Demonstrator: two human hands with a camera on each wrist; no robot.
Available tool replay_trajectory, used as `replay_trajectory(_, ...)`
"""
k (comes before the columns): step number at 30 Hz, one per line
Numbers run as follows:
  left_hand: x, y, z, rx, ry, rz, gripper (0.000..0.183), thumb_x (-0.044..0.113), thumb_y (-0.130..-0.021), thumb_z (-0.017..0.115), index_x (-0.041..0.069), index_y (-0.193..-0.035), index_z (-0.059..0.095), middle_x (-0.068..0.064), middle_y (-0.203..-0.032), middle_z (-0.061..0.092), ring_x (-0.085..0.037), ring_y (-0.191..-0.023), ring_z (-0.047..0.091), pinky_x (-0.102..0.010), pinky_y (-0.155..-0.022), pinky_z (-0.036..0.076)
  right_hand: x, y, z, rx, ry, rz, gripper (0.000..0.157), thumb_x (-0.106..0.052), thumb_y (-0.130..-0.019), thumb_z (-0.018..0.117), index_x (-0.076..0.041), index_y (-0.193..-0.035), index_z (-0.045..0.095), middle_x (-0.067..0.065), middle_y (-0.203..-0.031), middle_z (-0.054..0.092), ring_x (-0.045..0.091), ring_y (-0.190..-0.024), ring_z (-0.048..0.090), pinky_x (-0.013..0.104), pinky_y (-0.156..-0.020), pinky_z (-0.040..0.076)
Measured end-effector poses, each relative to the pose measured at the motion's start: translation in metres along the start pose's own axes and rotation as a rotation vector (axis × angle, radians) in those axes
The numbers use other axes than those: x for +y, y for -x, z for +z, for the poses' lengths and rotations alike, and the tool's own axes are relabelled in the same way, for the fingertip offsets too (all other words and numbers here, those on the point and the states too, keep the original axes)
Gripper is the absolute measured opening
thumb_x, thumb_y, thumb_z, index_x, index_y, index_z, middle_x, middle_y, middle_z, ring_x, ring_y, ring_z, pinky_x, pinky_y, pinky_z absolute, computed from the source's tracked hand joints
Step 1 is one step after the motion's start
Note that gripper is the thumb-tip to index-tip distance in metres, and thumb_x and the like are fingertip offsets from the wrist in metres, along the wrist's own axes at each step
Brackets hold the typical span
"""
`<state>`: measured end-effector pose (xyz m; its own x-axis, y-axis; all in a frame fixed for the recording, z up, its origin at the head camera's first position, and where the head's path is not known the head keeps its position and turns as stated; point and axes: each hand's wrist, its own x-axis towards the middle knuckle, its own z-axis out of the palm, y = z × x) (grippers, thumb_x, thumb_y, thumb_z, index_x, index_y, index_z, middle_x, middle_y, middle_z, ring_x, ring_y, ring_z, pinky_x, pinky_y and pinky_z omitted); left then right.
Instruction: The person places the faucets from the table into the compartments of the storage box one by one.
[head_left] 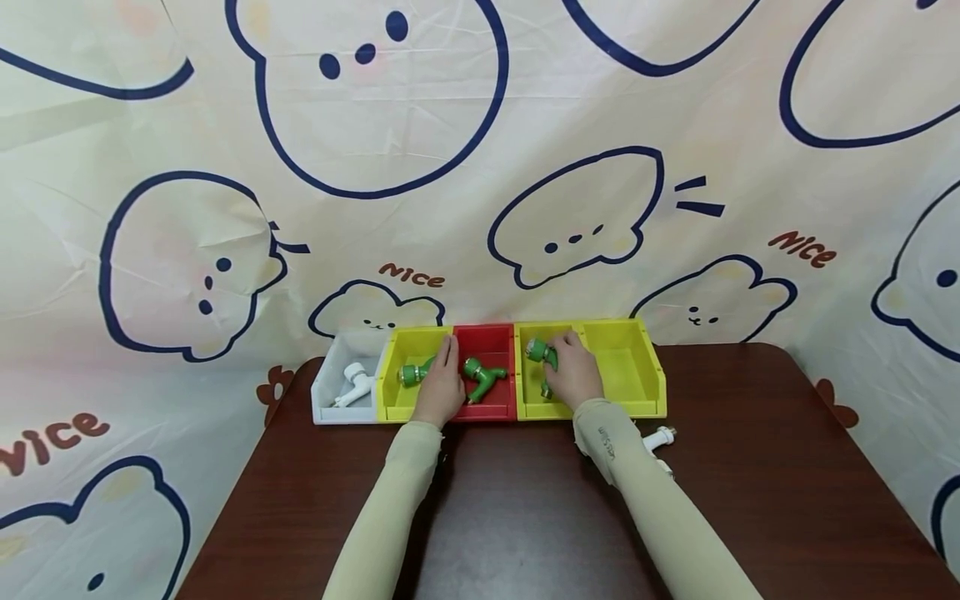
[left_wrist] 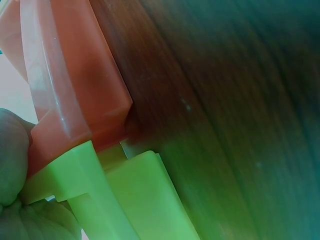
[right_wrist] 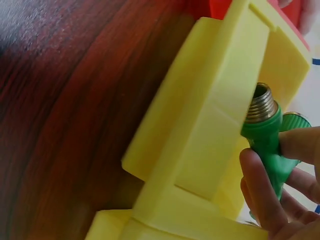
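My right hand holds a green tap over the left compartment of the right-hand yellow bin. The tap's threaded metal end faces the bin's front wall, and its round cap shows beyond the fingers in the head view. My left hand rests over the walls where the left yellow bin meets the red bin, fingers pointing forward. Another green tap lies in that yellow bin, partly behind this hand. One more green tap lies in the red bin.
At the row's left end, a white bin contains a white tap. A white fitting lies on the brown table beside my right forearm, which partly covers it. A printed cloth hangs behind the bins.
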<state>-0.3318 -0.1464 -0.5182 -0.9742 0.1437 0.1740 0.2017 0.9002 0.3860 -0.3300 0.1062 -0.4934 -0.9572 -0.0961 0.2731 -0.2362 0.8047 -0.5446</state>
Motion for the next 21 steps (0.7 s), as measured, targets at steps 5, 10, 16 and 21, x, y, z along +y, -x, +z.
replay_trajectory(5, 0.000, 0.000, 0.001, 0.000, 0.001, 0.000, 0.073, 0.004, -0.101, 0.058, 0.000, -0.164, 0.021, -0.017, -0.172, 0.021, -0.036, -0.150, 0.040, -0.047, -0.120, 0.040, 0.001, -0.001, 0.006, 0.010, 0.036, 0.006, 0.031, -0.010, -0.093, 0.071, -0.001, -0.123, 0.068, 0.018, -0.123, 0.060, 0.036, -0.093, 0.069, 0.048, -0.084, 0.062)
replay_trajectory(10, -0.001, -0.001, 0.000, -0.020, 0.000, -0.021, 0.074, 0.005, -0.101, 0.057, 0.002, -0.165, 0.019, -0.015, -0.173, 0.018, -0.035, -0.151, 0.039, -0.047, -0.121, 0.040, -0.004, -0.002, 0.011, 0.011, 0.051, 0.027, 0.031, -0.007, -0.092, 0.071, 0.000, -0.122, 0.068, 0.019, -0.124, 0.060, 0.038, -0.093, 0.070, 0.048, -0.084, 0.062)
replay_trajectory(16, -0.001, -0.001, 0.000, -0.031, 0.004, -0.032, 0.076, 0.005, -0.101, 0.057, 0.004, -0.166, 0.017, -0.014, -0.173, 0.017, -0.035, -0.152, 0.038, -0.047, -0.121, 0.040, -0.007, -0.003, 0.018, 0.029, 0.076, 0.037, 0.031, -0.005, -0.091, 0.071, 0.001, -0.121, 0.067, 0.020, -0.123, 0.059, 0.039, -0.093, 0.070, 0.048, -0.083, 0.063)
replay_trajectory(21, 0.000, -0.001, 0.000, -0.031, 0.001, -0.025, 0.075, 0.005, -0.101, 0.058, 0.003, -0.165, 0.018, -0.015, -0.173, 0.019, -0.036, -0.151, 0.039, -0.047, -0.120, 0.040, -0.009, -0.004, 0.019, 0.012, 0.095, 0.062, 0.032, -0.005, -0.091, 0.071, 0.000, -0.122, 0.067, 0.020, -0.124, 0.060, 0.038, -0.094, 0.069, 0.048, -0.085, 0.062)
